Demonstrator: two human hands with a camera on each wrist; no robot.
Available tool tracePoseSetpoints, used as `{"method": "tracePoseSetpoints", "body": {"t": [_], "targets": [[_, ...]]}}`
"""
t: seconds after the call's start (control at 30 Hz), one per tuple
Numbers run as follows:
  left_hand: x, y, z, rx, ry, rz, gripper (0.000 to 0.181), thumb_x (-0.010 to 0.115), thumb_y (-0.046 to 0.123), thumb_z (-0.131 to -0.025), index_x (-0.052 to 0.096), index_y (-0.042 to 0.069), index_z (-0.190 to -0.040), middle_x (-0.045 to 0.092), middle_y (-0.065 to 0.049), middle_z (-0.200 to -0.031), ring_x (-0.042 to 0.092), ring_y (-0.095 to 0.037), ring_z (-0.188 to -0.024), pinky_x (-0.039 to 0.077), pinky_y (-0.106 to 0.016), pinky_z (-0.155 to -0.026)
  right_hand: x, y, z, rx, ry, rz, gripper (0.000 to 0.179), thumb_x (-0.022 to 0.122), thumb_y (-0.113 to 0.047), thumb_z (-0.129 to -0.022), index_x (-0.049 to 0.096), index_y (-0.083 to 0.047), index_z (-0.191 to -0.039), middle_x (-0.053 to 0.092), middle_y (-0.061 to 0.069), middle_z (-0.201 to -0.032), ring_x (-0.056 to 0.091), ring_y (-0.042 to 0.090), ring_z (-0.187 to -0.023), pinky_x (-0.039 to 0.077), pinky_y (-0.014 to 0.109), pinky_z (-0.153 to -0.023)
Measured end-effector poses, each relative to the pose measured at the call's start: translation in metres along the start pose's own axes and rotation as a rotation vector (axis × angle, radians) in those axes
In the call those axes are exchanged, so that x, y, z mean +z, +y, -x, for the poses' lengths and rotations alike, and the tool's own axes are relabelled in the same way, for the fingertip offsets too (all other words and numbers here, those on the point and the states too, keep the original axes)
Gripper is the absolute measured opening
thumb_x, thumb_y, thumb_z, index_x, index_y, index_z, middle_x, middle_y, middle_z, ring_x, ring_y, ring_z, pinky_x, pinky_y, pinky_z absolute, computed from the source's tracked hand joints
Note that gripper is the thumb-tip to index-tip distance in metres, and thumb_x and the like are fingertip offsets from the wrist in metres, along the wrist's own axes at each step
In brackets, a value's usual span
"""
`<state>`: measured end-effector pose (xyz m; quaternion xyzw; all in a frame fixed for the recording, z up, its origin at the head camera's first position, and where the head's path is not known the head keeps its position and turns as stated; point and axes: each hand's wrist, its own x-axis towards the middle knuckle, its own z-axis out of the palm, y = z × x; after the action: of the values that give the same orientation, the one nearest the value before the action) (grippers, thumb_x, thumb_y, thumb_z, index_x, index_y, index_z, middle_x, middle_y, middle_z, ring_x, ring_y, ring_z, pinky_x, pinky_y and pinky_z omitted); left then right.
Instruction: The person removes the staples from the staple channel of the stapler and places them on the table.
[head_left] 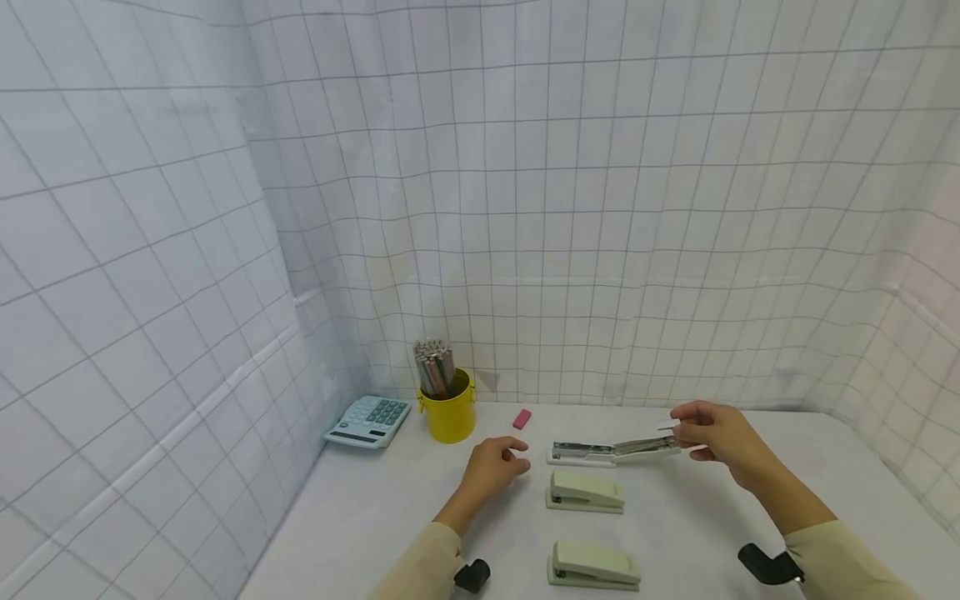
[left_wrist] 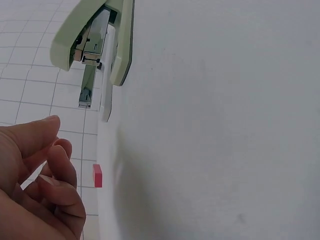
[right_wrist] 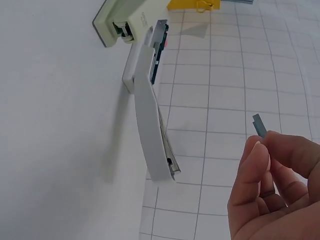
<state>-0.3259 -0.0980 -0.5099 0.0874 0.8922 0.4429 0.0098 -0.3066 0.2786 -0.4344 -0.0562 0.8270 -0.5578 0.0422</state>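
Head: opened white stapler [head_left: 617,451], lower right of centre, runs left-right between my left hand [head_left: 492,468] and nearer right hand [head_left: 716,439]. Left wrist: left hand loosely curled, empty. Right wrist: right hand pinches a grey strip [right_wrist: 259,126], stapler centre-left.

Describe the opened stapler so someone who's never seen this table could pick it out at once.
On the white table, find the yellow bucket, then look to its right in the head view. The white stapler lies just beyond the two pale green staplers, farthest back of the three. Those are closed; it alone is white and opened out, its top folded back.
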Motion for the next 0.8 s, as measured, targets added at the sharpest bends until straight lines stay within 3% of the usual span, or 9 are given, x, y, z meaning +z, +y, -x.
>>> {"method": "tracePoseSetpoints", "body": {"t": [0.37,0.6,0.8], "targets": [[-0.006,-0.013,0.017,-0.019,0.028,0.087,0.023,0.071,0.020,-0.095,0.074,0.008,-0.115,0.059,0.001,-0.080,0.055,-0.014,-0.060,0.047,-0.026,-0.057,-0.014,0.038,0.011,0.107,-0.038,-0.078,0.038,0.068,-0.016,-0.096,0.057,0.005,-0.126,0.069,0.002,-0.097,0.067,0.017,-0.087,0.056,0.033,-0.074],[-0.008,-0.013,0.021,-0.010,0.030,0.098,0.021,0.070,0.018,-0.095,0.075,0.007,-0.113,0.059,0.001,-0.077,0.054,-0.014,-0.058,0.046,-0.028,-0.056,-0.004,0.071,0.011,0.227,-0.069,-0.069,0.033,0.068,-0.009,-0.092,0.060,0.007,-0.120,0.069,0.005,-0.090,0.066,0.018,-0.080,0.056,0.030,-0.067],[-0.008,-0.017,0.022,-0.034,0.003,0.092,0.020,0.070,0.019,-0.095,0.075,0.008,-0.112,0.060,0.000,-0.077,0.054,-0.015,-0.058,0.048,-0.029,-0.058,0.008,0.089,0.007,0.234,-0.075,-0.100,0.033,0.068,-0.005,-0.091,0.060,0.011,-0.119,0.068,0.004,-0.082,0.065,0.014,-0.072,0.055,0.027,-0.061]]}}
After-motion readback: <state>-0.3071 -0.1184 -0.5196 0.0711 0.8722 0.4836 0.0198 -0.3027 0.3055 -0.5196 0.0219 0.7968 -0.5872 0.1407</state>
